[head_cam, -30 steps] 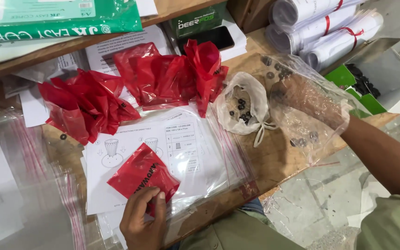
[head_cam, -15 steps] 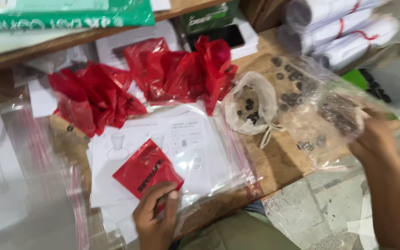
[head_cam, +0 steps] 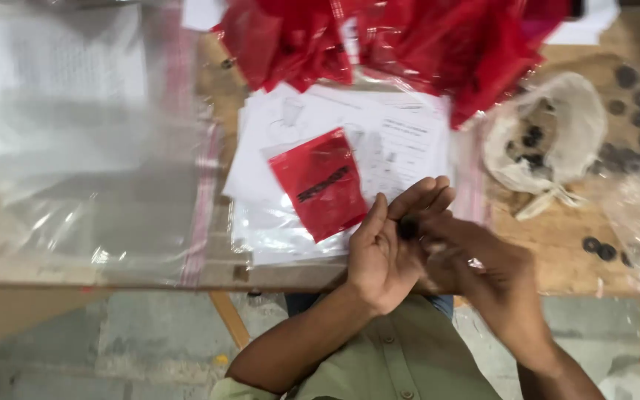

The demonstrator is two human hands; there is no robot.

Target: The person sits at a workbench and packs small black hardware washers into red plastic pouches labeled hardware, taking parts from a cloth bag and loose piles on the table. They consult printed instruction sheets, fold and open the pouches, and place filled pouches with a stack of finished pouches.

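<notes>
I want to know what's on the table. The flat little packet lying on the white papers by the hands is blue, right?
Not blue. The head view shows the flat little packet is red. It does lie on the white papers, by the hands: left, right.

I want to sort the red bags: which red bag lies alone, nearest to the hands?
The flat red pouch on the white printed sheet, just beside the left hand. It lies single and smooth; the other red bags are crumpled in a heap at the far edge.

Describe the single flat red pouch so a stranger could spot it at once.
Start at the wooden table and find the white printed sheets at its middle. The red pouch lies flat on them, alone, just beyond the left hand, unlike the crumpled red pouch heap farther back.
</notes>
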